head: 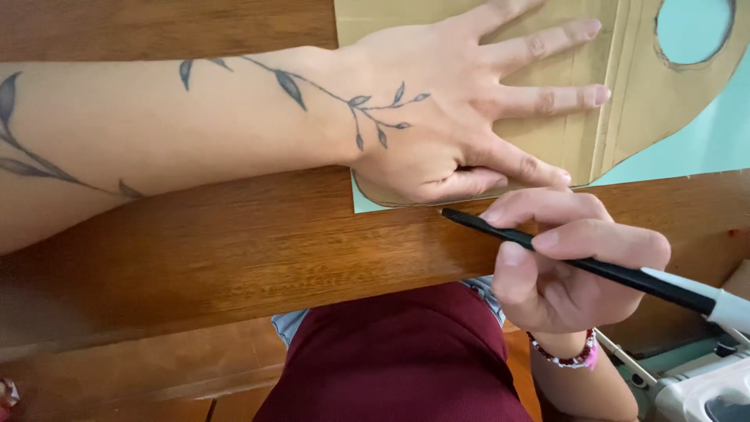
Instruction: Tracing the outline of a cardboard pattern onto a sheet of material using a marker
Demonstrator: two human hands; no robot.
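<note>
My left hand (461,101) lies flat with spread fingers on a brown cardboard template (570,133), pressing it onto a light teal paper sheet (703,141). The template has a round hole (694,30) at the upper right that shows the teal paper. My right hand (566,262) grips a black pen with a white end (601,270). The pen tip touches the lower edge of the cardboard near my left thumb.
The work lies on a brown wooden table (234,234) whose front edge runs across the view. My lap in a maroon garment (398,359) is below it. A white and grey object (703,387) sits at the lower right. A bead bracelet (566,355) circles my right wrist.
</note>
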